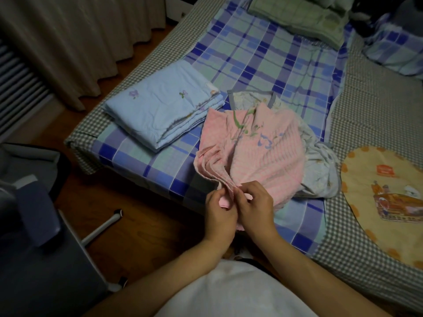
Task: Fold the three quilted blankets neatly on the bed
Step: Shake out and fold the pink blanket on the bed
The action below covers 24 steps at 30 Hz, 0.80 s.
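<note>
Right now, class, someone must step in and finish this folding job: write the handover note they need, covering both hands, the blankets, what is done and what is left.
Left hand and right hand both pinch the near edge of the pink blanket at the bed's near side.
Pink blanket: bunched, lying on a crumpled whitish blanket.
Light blue blanket: folded, left of the pink one.
Done: the blue one.
Left: fold the pink blanket, then the whitish one beneath.
</note>
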Motion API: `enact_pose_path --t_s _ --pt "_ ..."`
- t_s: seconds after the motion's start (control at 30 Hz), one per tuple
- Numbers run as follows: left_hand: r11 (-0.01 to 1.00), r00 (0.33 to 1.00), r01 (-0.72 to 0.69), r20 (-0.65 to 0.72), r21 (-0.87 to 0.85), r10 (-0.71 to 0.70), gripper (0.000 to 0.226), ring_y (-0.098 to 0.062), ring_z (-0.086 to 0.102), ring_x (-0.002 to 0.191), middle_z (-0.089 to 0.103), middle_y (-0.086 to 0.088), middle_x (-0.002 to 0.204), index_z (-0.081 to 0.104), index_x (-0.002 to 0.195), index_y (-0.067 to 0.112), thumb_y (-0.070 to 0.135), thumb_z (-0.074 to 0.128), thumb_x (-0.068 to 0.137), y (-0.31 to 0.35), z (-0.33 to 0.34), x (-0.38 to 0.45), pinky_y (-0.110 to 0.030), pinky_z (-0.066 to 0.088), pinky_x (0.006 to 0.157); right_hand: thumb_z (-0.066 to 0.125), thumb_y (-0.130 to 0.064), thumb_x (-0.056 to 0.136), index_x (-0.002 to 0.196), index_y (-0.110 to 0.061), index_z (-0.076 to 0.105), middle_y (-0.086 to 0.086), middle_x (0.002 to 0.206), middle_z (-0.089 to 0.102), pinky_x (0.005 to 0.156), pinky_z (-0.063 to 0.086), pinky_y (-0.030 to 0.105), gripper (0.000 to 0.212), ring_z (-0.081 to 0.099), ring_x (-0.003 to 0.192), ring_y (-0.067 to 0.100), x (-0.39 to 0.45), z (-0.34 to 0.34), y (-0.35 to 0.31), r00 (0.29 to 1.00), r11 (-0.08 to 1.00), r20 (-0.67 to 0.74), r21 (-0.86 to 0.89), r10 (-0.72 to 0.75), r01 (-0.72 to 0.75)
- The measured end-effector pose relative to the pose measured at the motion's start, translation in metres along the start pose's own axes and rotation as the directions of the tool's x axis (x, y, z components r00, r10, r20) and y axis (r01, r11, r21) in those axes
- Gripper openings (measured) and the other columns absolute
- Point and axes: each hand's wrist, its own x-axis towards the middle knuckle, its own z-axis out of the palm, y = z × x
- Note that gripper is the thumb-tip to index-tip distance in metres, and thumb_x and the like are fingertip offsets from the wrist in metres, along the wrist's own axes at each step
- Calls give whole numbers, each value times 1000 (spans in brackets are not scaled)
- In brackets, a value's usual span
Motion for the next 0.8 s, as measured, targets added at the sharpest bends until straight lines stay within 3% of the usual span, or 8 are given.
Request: enact_pose_path --t_s 0.13,0.3,0.4,0.53,0.63,0.73,0.8 --pt "997 995 72 -62 -38 -75 7 -6 68 86 71 1 96 71 94 24 22 64 95 2 0 2 -29 58 80 68 -11 89 76 -13 67 -2 75 61 66 46 27 14 57 71 8 0 2 0 1000 1000 10 -8 0 0" --pt "890 932 339 -21 -306 -362 16 -10 72 73 76 -4 86 75 96 15 22 61 97 11 -1 -6 -22 55 57 67 -12 89 76 -16 66 -5 76 61 66 45 21 14 58 74 6 -3 5 3 994 993 24 25 111 -112" --pt "865 907 387 -37 -321 -420 11 -13 66 66 72 -11 81 70 91 7 12 61 93 11 -2 -8 -25 53 56 67 -10 89 74 -16 64 -3 75 61 67 45 24 16 57 72 8 -4 7 4 996 996 12 9 90 -90" --pt "901 927 353 -36 -251 -374 10 -8 55 56 64 -4 66 66 83 4 10 61 89 11 -4 -10 -26 46 53 66 -12 89 76 -15 64 -4 76 60 66 45 25 13 56 71 10 -1 7 3 997 997 7 -24 72 -72" --pt "967 968 243 -43 -75 -246 10 -2 49 50 58 -1 66 62 83 5 10 58 90 13 -10 -12 -19 40 49 66 -10 89 76 -14 63 -4 76 59 64 42 23 14 53 70 11 -1 5 2 1000 998 13 -52 19 -18" --pt "988 987 134 -96 81 -126 8 -12 48 61 53 0 72 54 86 8 10 54 93 17 -20 -8 -24 39 55 66 -13 89 78 -15 62 -3 77 58 65 41 21 12 52 71 9 0 -3 3 999 997 -17 -74 -31 29" --pt "990 971 136 -206 46 -123 10 -14 48 65 51 1 75 50 85 11 6 51 94 19 -28 0 -26 38 57 65 -12 86 77 -12 63 0 77 60 68 44 27 9 53 73 10 4 -12 4 993 996 -107 -77 -52 44"
